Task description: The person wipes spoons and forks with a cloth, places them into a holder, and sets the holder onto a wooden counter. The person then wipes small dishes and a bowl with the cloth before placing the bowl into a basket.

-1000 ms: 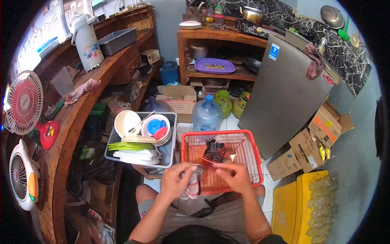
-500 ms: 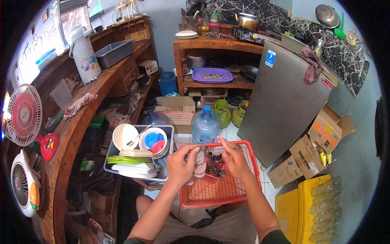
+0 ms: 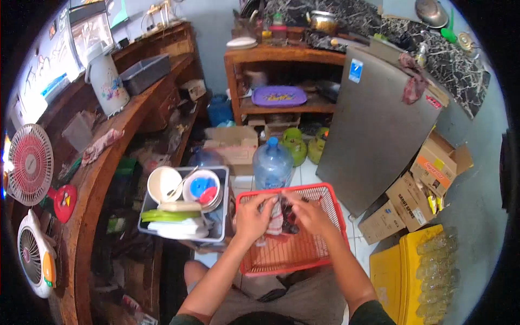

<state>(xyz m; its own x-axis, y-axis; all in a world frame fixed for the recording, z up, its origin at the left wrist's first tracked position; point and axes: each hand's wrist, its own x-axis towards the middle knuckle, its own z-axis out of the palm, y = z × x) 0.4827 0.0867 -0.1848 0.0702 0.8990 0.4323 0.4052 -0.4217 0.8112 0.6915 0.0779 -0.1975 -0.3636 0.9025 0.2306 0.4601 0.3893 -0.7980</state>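
Note:
My left hand [image 3: 254,218] is closed on a red-and-white striped cloth [image 3: 275,219], which hangs below its fingers. Close beside it, my right hand [image 3: 307,215] has its fingers bent together towards the cloth; what they hold is blurred and too small to name. Both hands are above a red plastic basket [image 3: 260,261] in front of my lap. Inside the basket, partly hidden by the hands and cloth, lies a small cluster of dark and metallic items [image 3: 290,223].
To the left, a grey tub [image 3: 225,176] holds bowls [image 3: 164,183], a stack of green and white plates [image 3: 173,225] and coloured lids. A water jug [image 3: 272,165] stands beyond the basket. The fridge [image 3: 379,130], cardboard boxes [image 3: 406,203] and a yellow crate [image 3: 387,271] line the right.
My hands have come closer together, the left shifting right and the right slightly left. The cloth has moved right with the left hand. The camera view has shifted a little.

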